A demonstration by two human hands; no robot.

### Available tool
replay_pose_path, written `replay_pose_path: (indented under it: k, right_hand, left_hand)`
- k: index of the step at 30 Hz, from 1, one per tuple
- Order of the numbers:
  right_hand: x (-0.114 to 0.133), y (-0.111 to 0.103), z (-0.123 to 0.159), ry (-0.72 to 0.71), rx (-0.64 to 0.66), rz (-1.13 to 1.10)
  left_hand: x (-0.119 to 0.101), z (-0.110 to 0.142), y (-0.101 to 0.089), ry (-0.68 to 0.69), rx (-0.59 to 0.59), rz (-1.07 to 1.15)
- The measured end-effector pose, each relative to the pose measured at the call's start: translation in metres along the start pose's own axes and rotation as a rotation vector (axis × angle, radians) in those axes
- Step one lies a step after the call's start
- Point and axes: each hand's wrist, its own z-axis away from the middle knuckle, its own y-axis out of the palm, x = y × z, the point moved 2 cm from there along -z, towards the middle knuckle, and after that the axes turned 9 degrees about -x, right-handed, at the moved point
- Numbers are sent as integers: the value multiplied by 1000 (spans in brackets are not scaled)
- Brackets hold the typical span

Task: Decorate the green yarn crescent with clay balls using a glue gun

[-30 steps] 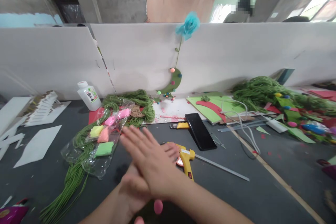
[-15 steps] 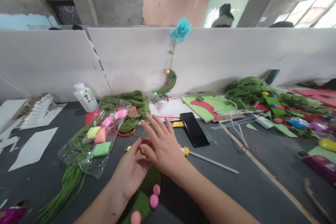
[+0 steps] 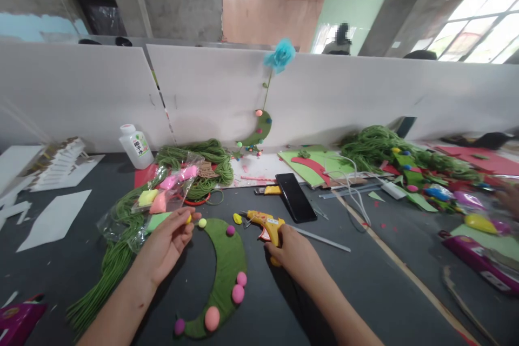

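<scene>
My left hand [image 3: 172,235] pinches a small yellow clay ball [image 3: 188,219] above the table, just left of a green crescent [image 3: 229,257]. The crescent lies flat with pink, purple, peach and pale yellow balls along its edge. My right hand [image 3: 298,246] is closed around the handle of a yellow glue gun [image 3: 259,219], whose nozzle points left. A small flat yellow piece [image 3: 237,219] lies near the nozzle. A smaller decorated green crescent [image 3: 259,130] with a blue flower [image 3: 280,55] stands at the back by the white partition.
A black phone [image 3: 295,197] and a yellow cutter [image 3: 270,190] lie behind the glue gun. Bagged clay packets [image 3: 160,200] and green cord [image 3: 101,281] sit left, beside a white bottle [image 3: 135,147]. A white cable [image 3: 360,184] crosses the right side. Another person's hand [image 3: 508,197] shows far right.
My hands have moved apart: the left went left with the yellow ball, the right came down onto the glue gun and took hold of it. The whole crescent is uncovered.
</scene>
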Motion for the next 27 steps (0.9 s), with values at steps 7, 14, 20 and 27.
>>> replay_pose_path:
  k: [7, 14, 20, 27]
  right_hand:
    - [-10, -10, 8, 121, -140, -280]
    - [9, -33, 1, 263, -64, -1145]
    - [29, -25, -17, 333, 66, -1348]
    - [30, -5, 0, 270, 392, -1247]
  left_hand:
    - [4, 15, 2, -44, 82, -87]
    - [12, 26, 6, -94, 170, -168]
    - [15, 18, 4, -145, 144, -143]
    - [18, 9, -3, -163, 143, -96]
